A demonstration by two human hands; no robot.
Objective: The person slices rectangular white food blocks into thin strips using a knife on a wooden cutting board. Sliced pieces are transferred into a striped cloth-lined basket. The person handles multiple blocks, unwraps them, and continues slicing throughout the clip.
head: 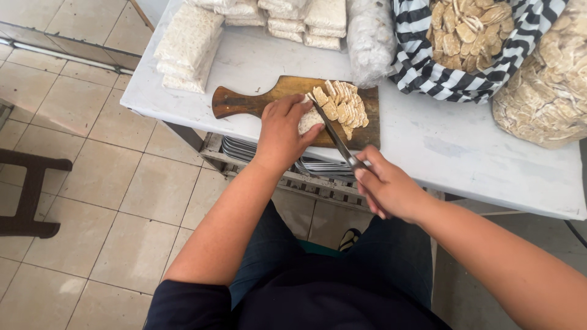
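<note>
Person stands at a white table [465, 159], slicing a pale block [309, 120] on a wooden cutting board [257, 101]; left hand [282, 131] lies curled over the block, fingers pressed together on top, thumb against the near side; right hand [385, 186] is closed round the handle of a knife [333, 135], blade angled across to the block's right end; cut slices [342, 107] lie fanned just beside the blade, on the far right of the board; striped cloth basket [422, 67] of finished slices sits behind, bagged blocks [186, 46] stacked at the far left corner; a clear sack of slices [547, 85] at the right edge; as I judge it, the cut goes best with left fingertips tucked back from the blade, block held flat so it cannot rock, blade kept square for even thickness; the board's near edge sits close to the table lip, so downward pressure should stay straight, not towards the body; slices crowding the blade could do with shifting aside.
</note>
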